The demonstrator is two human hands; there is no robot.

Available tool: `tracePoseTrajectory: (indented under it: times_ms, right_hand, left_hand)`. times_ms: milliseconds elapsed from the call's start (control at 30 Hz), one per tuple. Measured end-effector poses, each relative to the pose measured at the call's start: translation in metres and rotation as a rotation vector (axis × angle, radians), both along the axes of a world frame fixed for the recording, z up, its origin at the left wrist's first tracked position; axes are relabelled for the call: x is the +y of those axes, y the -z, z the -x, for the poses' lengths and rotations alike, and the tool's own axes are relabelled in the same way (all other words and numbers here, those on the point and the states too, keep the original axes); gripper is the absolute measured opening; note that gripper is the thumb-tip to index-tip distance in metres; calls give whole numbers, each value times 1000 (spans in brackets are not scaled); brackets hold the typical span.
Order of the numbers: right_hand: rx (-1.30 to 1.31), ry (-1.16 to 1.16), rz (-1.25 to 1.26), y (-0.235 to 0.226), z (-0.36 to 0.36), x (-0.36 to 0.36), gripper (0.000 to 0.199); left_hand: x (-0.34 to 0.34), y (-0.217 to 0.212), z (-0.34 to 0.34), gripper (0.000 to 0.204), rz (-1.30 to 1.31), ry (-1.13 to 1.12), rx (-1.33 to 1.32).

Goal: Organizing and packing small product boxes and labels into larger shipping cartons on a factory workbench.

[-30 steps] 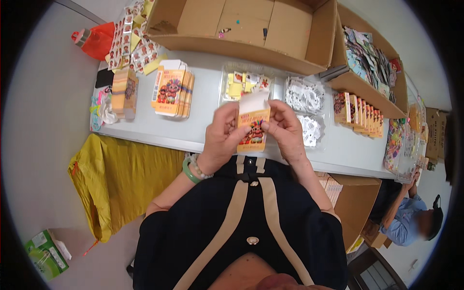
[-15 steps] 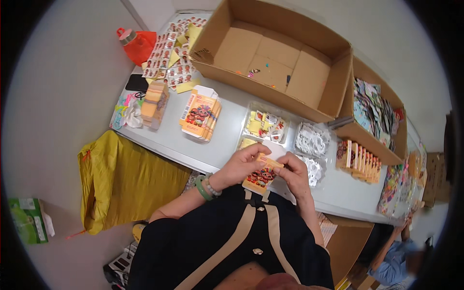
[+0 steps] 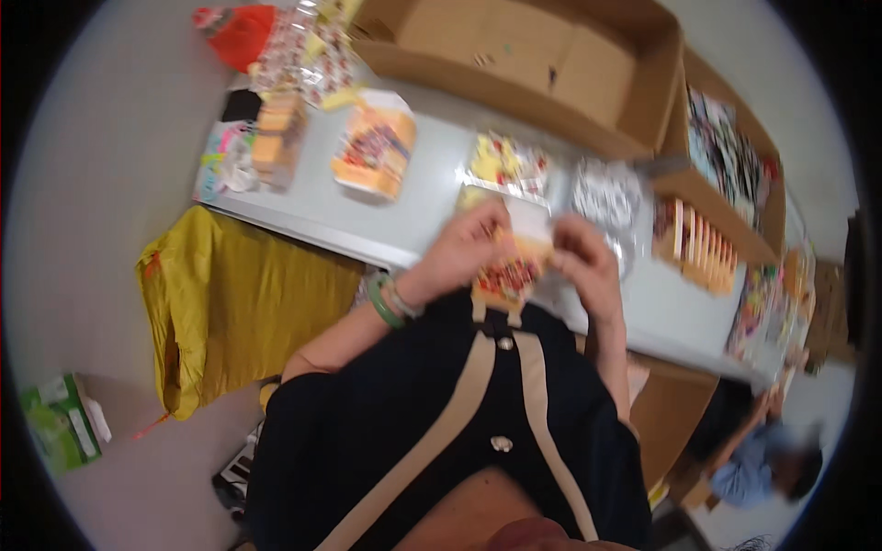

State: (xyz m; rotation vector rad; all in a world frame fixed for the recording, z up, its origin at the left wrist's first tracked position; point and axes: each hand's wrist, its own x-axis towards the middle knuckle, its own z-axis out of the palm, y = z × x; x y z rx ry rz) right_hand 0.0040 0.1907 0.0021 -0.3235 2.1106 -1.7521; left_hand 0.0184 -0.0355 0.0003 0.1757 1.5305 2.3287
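In front of my body I hold a small orange-yellow cardboard box [image 3: 508,278] with colourful printed figures and its white top flap raised. My left hand [image 3: 462,250], with a green bangle and a beaded bracelet at the wrist, pinches its upper left side. My right hand [image 3: 591,268] has thumb and fingers at the upper right edge, somewhat blurred. Just beyond sits a clear tray of yellow and printed pieces [image 3: 508,165]. Beside it, white pieces [image 3: 606,195] fill another tray. To the left lies a stack of flat matching boxes [image 3: 374,147].
A large open carton [image 3: 514,46] stands at the back. Another carton of packets [image 3: 726,151] is right of it, with a row of filled boxes [image 3: 695,243] in front. A banded card stack [image 3: 278,138] is at left. Yellow cloth [image 3: 239,312] hangs below the table. Another person [image 3: 763,464] is lower right.
The view has shifted, so the table things sit higher in the picture. My right fingers have spread a little at the box's edge. Both hands stay at the box.
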Motion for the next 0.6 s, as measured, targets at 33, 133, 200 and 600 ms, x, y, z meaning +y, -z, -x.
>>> tracePoseTrajectory:
  times_ms: [33,133,200,600]
  right_hand:
    - [-66,154,327,-14,-2,-16,55]
    - [47,74,155,-26,16,-25,40]
    - [270,43,-108,-30,13,-32,22]
    - [-66,-28,102,-28,3,-29,12]
  left_hand:
    - [-1,2,0,12,16,-37,73]
    - [-5,0,3,16,-20,10,0]
    - [1,0,3,19,-69,-13,-24]
    - [8,-5,-7,48,-80,45,-91]
